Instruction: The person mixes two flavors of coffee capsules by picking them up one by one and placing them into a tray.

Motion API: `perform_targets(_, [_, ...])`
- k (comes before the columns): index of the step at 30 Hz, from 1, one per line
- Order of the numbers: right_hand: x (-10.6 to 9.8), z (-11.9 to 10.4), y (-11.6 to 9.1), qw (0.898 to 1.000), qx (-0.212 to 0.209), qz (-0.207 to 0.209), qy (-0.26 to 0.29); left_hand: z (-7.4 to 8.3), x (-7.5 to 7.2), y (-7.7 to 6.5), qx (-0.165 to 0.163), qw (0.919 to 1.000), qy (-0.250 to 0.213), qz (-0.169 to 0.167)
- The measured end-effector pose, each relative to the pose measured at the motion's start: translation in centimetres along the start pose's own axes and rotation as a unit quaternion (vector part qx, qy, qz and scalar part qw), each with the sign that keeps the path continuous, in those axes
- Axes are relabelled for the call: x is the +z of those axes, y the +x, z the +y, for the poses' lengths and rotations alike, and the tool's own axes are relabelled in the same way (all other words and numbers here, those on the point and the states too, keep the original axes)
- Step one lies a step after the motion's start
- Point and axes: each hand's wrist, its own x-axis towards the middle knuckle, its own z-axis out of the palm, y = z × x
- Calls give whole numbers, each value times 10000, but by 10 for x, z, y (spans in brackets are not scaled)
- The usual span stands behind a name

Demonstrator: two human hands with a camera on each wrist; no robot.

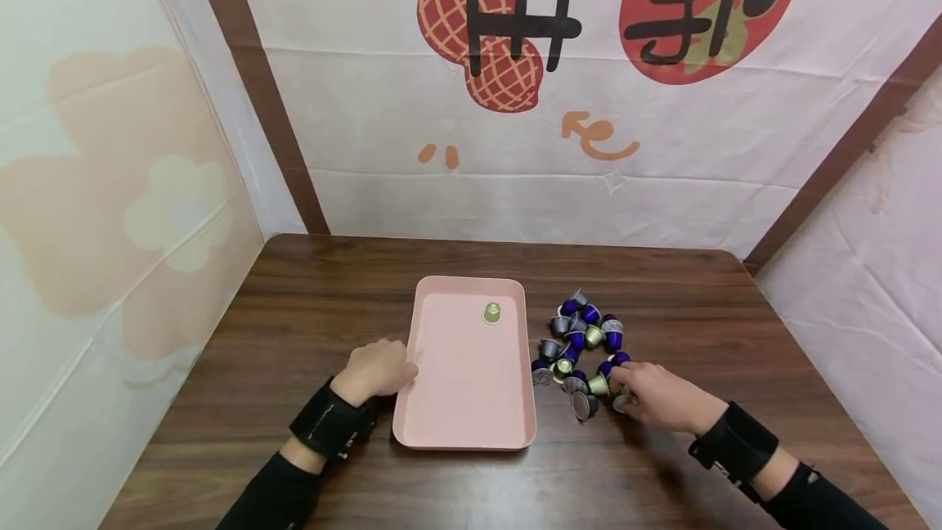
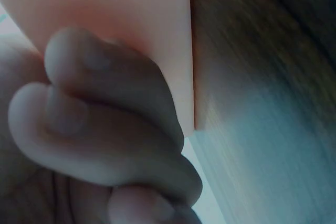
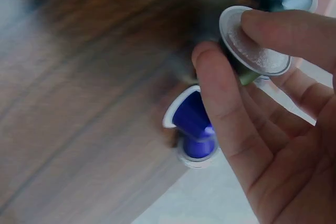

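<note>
In the head view my left hand [image 1: 377, 370] grips the left rim of a pink rectangular tray [image 1: 464, 399]. The left wrist view has its curled fingers [image 2: 105, 129] against the tray's edge [image 2: 157, 14]. A single light-green coffee capsule [image 1: 492, 313] stands inside the tray, towards its far right. To the right of the tray, my right hand [image 1: 666, 395] pinches a coffee capsule [image 3: 257, 45] by its silver lid, between thumb and finger; the capsule's body is mostly hidden. Blue capsules [image 3: 197, 121] lie just beyond that hand's fingers.
Several blue, grey and green capsules [image 1: 577, 338] lie in a loose cluster on the brown wooden table [image 1: 346, 285], right of the tray. Printed white cloth [image 1: 353, 121] hangs behind the table and along both sides.
</note>
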Motion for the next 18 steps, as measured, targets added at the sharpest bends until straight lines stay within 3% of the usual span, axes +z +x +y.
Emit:
perform_targets(12, [-20,-17,16,9975,-556,432,101,2,2,-4,-50,10000,70,30])
perform_targets(18, [-26,-33,38,9910,-904,986,103,0,1,-3,-51,10000,60,-19])
